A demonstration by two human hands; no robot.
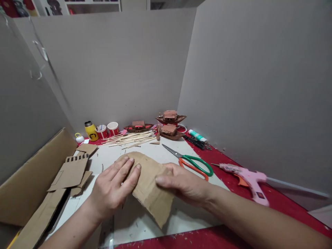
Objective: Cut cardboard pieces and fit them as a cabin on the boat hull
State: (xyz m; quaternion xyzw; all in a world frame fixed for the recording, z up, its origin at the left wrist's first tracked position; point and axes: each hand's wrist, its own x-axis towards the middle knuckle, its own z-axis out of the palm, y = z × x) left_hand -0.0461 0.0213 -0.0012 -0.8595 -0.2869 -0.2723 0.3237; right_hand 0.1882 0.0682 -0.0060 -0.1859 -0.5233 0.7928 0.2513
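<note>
A piece of brown cardboard with a torn, ragged lower edge is held up above the white work board, curving slightly. My left hand grips its left side, fingers laid over the front face. On the right side, my right hand pinches the sheet, thumb in front and fingers hidden behind. Just beyond my right hand lie scissors with one green and one orange handle. Farther right, a pink glue gun rests on the red table cover.
Cut cardboard pieces lie at left beside a cardboard box. Thin wooden sticks, model boats, paper cups and a yellow bottle stand at the back. A glue tube lies right. Grey panels enclose the table.
</note>
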